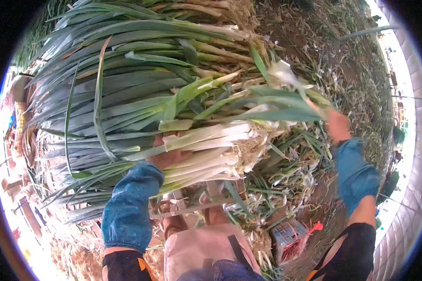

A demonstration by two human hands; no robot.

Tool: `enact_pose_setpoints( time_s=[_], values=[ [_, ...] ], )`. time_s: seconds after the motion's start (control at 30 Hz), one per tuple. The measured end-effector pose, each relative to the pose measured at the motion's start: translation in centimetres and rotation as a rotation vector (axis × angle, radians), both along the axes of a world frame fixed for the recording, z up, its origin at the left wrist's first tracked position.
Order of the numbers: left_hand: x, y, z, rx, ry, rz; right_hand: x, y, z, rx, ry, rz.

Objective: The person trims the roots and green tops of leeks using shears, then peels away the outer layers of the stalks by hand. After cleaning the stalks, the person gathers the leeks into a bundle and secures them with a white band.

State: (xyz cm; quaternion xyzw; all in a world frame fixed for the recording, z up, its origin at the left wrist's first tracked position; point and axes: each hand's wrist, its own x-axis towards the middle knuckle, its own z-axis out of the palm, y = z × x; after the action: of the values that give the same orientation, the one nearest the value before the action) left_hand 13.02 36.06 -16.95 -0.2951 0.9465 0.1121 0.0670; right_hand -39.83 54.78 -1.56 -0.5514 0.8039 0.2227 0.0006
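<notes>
**Green leek bundle: heavy, floppy**

Left hand clasps the leek bundle at its firm white stalks, held up before the leek pile; the leaves flop. Right hand touches stray leaves, grip unclear.

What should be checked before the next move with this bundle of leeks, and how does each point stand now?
1. Bundle supported: ok. The left hand grips the leek bundle from below.
2. Stalks aligned: ok. The root ends sit together.
3. Loose leaf under control: cannot tell. The right hand is at the outer leaf, but its fingers are blurred.
4. Bundle free of the stack behind: cannot tell. The leaves overlap.
5. Ground below clear: not ok. Trimmings and a crate lie there.
</notes>
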Motion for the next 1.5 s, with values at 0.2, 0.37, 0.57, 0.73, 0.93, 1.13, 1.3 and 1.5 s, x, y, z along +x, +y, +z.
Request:
enact_pose_setpoints(
  time_s=[0.2,0.37,0.57,0.73,0.93,1.13,1.3,1.5],
  values=[
    [0.0,-0.2,0.7,-0.055,0.099,-0.021,-17.3,11.0,12.0,0.267,0.559,-0.474],
    [0.0,-0.3,0.8,0.025,0.07,-0.015,7.0,-8.2,1.8,-0.271,-0.395,0.11],
    [0.0,0.3,0.8,-0.029,0.011,-0.033,32.0,-21.6,-6.7,-0.397,-0.675,0.667],
    [0.3,0.5,0.7,-0.079,0.064,-0.031,25.4,-21.0,-10.8,-0.374,-0.817,0.36],
    [0.2,0.1,0.1,-0.12,0.066,-0.029,2.5,-10.5,-4.2,-0.568,-0.079,-0.235],
    [0.3,0.2,-0.5,-0.032,0.077,-0.018,20.8,-16.3,0.5,-0.308,-0.674,-0.322],
    [0.2,0.2,-0.1,-0.003,0.111,-0.04,35.8,-15.9,-8.0,-0.138,-0.751,0.112],
    [0.2,0.5,0.1,-0.007,-0.069,0.003,30.8,-15.3,-11.6,0.163,-0.615,0.371]
  ],
)
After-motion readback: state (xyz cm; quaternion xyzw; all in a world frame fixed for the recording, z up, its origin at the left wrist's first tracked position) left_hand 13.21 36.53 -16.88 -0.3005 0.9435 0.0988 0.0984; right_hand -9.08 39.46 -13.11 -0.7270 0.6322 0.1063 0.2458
